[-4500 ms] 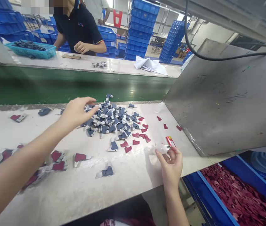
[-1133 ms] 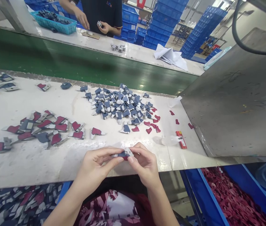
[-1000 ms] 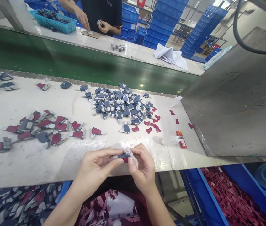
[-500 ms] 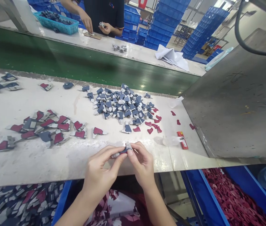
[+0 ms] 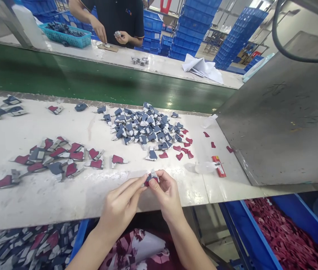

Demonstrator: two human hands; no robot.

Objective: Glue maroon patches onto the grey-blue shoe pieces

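Between the fingertips of both hands is a small grey and navy plastic part with a red inlay (image 5: pixel 153 177), held just above the white bench near its front edge. My left hand (image 5: pixel 125 197) pinches its left end, and the fingers cover much of that side. On the right end, the thumb and fingers of my right hand (image 5: pixel 168 191) are closed. Beyond the hands lies a heap of navy and grey parts (image 5: pixel 144 125). Loose red pieces (image 5: pixel 185 150) lie at its right side. To the left are several parts with red inlays (image 5: pixel 59 153).
A clear-bodied bottle (image 5: pixel 205 167) with a thin tip rests against a red box (image 5: pixel 219 167). A metal panel (image 5: pixel 285 112) bounds the right. Blue bins of parts (image 5: pixel 77 240) and red pieces (image 5: pixel 291 240) stand below. Across the green strip (image 5: pixel 97 75), another person handles small parts.
My left fingers have shifted along the part, and it is turned so more of its red side shows. The whole view has moved slightly.
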